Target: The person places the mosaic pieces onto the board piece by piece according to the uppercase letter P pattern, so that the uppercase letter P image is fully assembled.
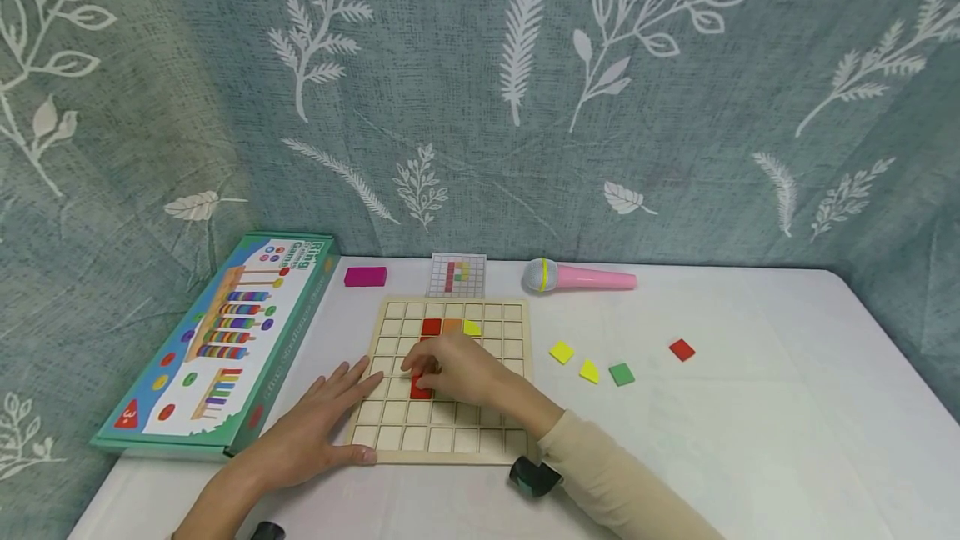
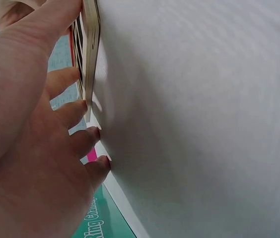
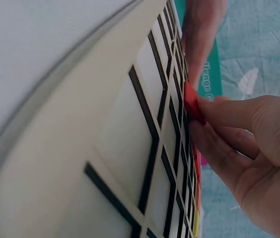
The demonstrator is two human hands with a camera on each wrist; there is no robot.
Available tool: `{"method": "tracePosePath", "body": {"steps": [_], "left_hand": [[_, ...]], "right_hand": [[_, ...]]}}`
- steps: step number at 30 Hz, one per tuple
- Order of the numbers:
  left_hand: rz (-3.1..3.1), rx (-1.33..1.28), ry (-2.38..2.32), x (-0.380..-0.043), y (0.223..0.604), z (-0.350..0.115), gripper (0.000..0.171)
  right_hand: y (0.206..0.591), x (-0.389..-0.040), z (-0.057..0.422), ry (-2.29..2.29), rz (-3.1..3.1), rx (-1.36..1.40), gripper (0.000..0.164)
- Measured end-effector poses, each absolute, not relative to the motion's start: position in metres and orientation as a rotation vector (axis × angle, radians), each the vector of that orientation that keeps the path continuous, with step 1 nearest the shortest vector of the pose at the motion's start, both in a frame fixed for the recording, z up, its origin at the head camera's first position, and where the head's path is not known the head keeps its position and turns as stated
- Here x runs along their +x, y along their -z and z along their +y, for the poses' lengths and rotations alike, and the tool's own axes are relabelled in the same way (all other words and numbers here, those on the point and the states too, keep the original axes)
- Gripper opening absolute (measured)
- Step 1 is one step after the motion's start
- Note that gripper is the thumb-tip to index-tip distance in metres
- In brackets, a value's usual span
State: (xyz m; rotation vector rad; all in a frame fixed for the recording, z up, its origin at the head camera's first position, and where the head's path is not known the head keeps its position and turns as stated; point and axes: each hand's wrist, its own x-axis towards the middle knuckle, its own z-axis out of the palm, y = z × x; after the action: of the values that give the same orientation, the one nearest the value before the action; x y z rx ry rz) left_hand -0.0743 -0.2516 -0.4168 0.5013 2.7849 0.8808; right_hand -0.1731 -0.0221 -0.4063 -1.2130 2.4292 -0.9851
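A wooden grid board (image 1: 438, 457) lies on the white table. Over its middle, my right hand (image 1: 461, 369) pinches a red square tile (image 3: 192, 103) between thumb and fingers; the tile is tilted against the grid in the right wrist view. In an upper row of the board sit a red tile (image 1: 431, 326), an orange tile (image 1: 452, 326) and a yellow tile (image 1: 472, 328). The right hand hides part of the column below the red one. My left hand (image 1: 318, 415) rests with spread fingers at the board's left edge, thumb on its lower left corner.
Loose on the table at right are yellow pieces (image 1: 562, 352), a green tile (image 1: 621, 374) and a red tile (image 1: 682, 349). Behind the board stand a pattern card (image 1: 457, 275), a magenta block (image 1: 365, 276) and a pink microphone (image 1: 596, 277). A game box (image 1: 225, 340) lies at left.
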Motion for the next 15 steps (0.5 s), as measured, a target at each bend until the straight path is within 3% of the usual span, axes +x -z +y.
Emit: {"method": "tracePosePath", "body": {"steps": [15], "left_hand": [[2.797,0.494,-0.846,-0.0756,0.4185,-0.2517,0.095]], "right_hand": [[0.4102,-0.1708,-0.0238,0.930,2.472,-1.211,0.020]]}}
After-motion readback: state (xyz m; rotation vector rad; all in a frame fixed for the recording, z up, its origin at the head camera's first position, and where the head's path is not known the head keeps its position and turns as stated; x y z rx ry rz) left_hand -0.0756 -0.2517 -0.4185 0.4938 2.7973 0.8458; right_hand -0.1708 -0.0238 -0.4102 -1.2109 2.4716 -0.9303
